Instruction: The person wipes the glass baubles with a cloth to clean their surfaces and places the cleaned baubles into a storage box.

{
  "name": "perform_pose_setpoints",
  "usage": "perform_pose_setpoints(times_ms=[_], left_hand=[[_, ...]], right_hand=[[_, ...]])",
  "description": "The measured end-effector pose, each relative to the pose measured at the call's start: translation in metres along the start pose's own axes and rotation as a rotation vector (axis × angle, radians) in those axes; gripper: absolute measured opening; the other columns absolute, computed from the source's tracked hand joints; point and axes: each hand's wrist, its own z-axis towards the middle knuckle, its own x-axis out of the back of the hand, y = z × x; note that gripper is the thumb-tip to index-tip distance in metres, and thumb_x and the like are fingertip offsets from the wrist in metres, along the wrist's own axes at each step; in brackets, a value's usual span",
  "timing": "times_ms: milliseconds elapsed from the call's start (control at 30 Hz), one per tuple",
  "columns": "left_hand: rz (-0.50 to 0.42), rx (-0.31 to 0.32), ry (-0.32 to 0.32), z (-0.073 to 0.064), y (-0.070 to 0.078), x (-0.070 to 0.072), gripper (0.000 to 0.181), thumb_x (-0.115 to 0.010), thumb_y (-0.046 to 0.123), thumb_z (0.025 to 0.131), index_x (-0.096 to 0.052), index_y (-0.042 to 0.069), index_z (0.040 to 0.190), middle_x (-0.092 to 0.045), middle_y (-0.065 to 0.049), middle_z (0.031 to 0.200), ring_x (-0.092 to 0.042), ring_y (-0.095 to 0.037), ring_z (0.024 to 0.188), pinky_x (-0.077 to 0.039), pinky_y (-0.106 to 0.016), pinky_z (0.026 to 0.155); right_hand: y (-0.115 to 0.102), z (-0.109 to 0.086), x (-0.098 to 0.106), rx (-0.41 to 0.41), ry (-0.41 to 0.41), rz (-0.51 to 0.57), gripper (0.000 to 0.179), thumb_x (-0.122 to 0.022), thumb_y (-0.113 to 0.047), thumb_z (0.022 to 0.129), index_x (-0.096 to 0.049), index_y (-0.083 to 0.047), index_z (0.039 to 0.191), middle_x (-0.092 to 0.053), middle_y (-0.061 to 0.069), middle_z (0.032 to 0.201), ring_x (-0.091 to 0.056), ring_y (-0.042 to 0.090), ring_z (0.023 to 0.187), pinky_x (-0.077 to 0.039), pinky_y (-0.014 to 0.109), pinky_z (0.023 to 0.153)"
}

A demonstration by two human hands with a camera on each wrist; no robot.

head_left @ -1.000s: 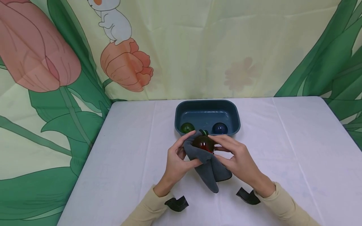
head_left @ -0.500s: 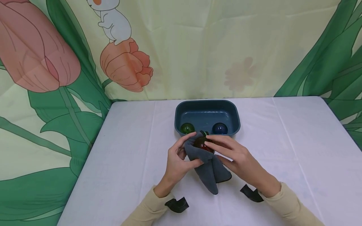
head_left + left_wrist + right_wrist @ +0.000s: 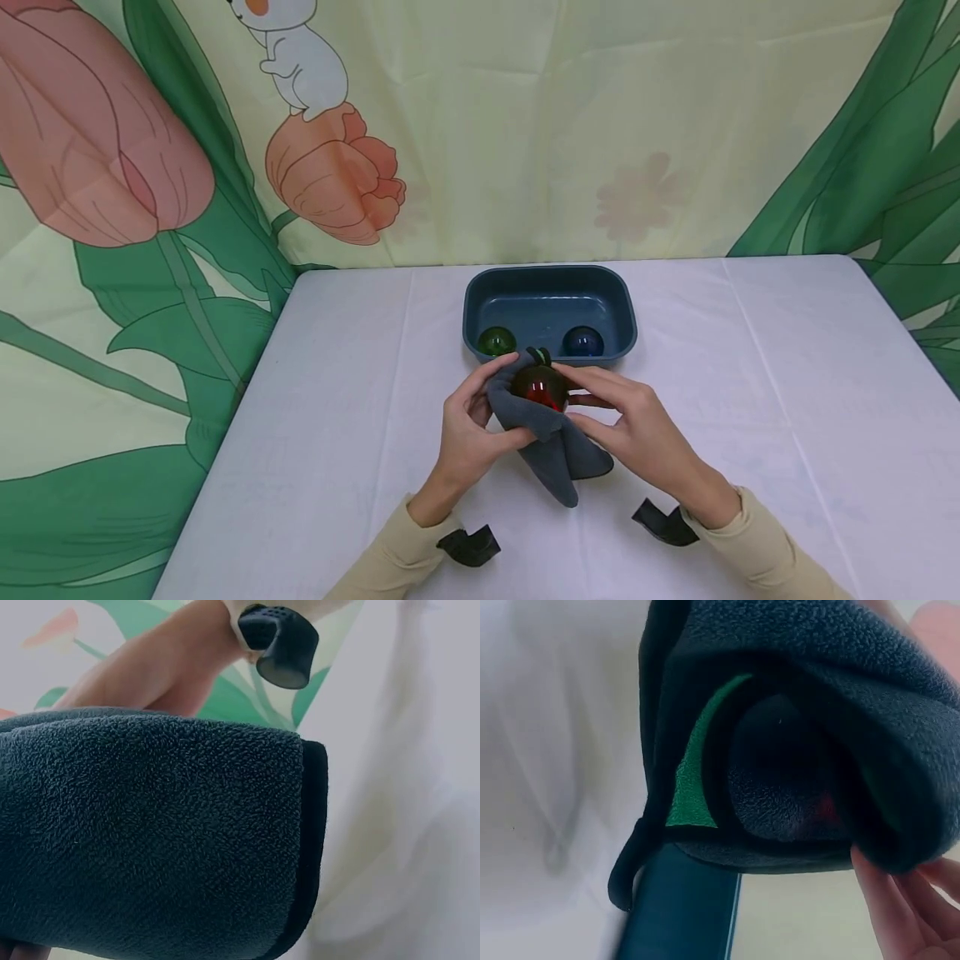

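Note:
A shiny dark red ball [image 3: 540, 388] sits in a fold of a grey cloth [image 3: 553, 457] in the head view. My left hand [image 3: 467, 435] grips the cloth from the left, its thumb on the near fold. On the other side my right hand [image 3: 637, 421] holds the ball's right side between fingers and thumb. Grey terry fabric [image 3: 157, 832] with black edging fills much of the left wrist view. The right wrist view shows the folded cloth [image 3: 780, 787] and a green patch [image 3: 694, 780]; the ball is mostly hidden there.
Just beyond my hands stands a dark blue tray [image 3: 551, 310]. A green ball [image 3: 497, 340] and a blue ball [image 3: 583, 341] lie along its near side. A white cloth covers the table [image 3: 360, 367], and a printed curtain [image 3: 510, 142] hangs behind it.
My right fingers came forward over the top of the red ball, then drew back to its right side. The left hand stays nearly still; the cloth's hanging end has shifted slightly.

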Motion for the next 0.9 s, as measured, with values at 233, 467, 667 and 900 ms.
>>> perform_pose_setpoints(times_ms=[233,467,667,900], left_hand=[[-0.014,0.011,-0.022,-0.002,0.001,0.005,0.064,-0.082,0.009,0.081,-0.052,-0.002,0.136,-0.06,-0.027,0.13,-0.065,-0.019,0.113,-0.052,-0.035,0.101],[-0.033,-0.001,-0.022,-0.002,0.0,0.005,0.063,-0.08,0.014,0.084,-0.051,-0.006,0.136,-0.058,-0.03,0.13,-0.064,-0.017,0.113,-0.052,-0.032,0.1],[-0.036,0.025,-0.017,-0.004,0.002,0.003,0.069,-0.082,0.021,0.083,-0.05,-0.004,0.139,-0.056,-0.03,0.133,-0.063,-0.016,0.116,-0.051,-0.032,0.102],[0.009,0.031,-0.025,-0.003,0.002,0.002,0.074,-0.083,0.025,0.083,-0.047,-0.002,0.141,-0.056,-0.027,0.133,-0.063,-0.019,0.117,-0.049,-0.034,0.103]], right_hand=[[0.006,0.001,0.006,0.287,0.005,-0.105,0.055,-0.066,-0.031,0.094,-0.054,-0.007,0.142,-0.057,0.009,0.14,-0.058,0.02,0.125,-0.05,0.019,0.098],[0.006,0.005,0.002,0.554,0.062,-0.188,0.043,-0.049,-0.033,0.103,-0.062,-0.004,0.133,-0.059,0.012,0.137,-0.053,0.022,0.128,-0.043,0.018,0.104],[0.004,0.002,-0.003,0.436,0.092,-0.112,0.042,-0.057,-0.029,0.1,-0.062,-0.003,0.132,-0.06,0.014,0.134,-0.057,0.024,0.123,-0.047,0.018,0.101],[-0.003,-0.002,-0.005,0.002,0.078,0.071,0.06,-0.078,0.006,0.079,-0.061,-0.007,0.135,-0.065,0.01,0.128,-0.066,0.021,0.11,-0.057,0.021,0.086]])
